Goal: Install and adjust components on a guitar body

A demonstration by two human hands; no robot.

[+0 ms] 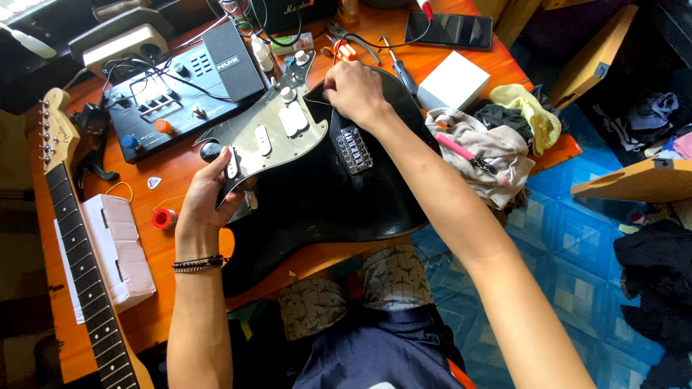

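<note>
A black electric guitar body (339, 205) lies on the orange table (180, 162) in front of me, without its neck. A dark pickguard (270, 133) with white pickups and knobs sits partly lifted over the body. My left hand (209, 198) grips the pickguard's lower left edge, thumb on top. My right hand (353, 94) pinches the pickguard's upper right corner, just above the metal bridge (353, 150).
A detached guitar neck (76, 238) lies at the left beside a white box (122, 245). A black effects unit (180, 94) with cables sits behind. A screwdriver (400, 68), white box (453, 81), phone (448, 30), rags (490, 148) and red spool (164, 217) lie around.
</note>
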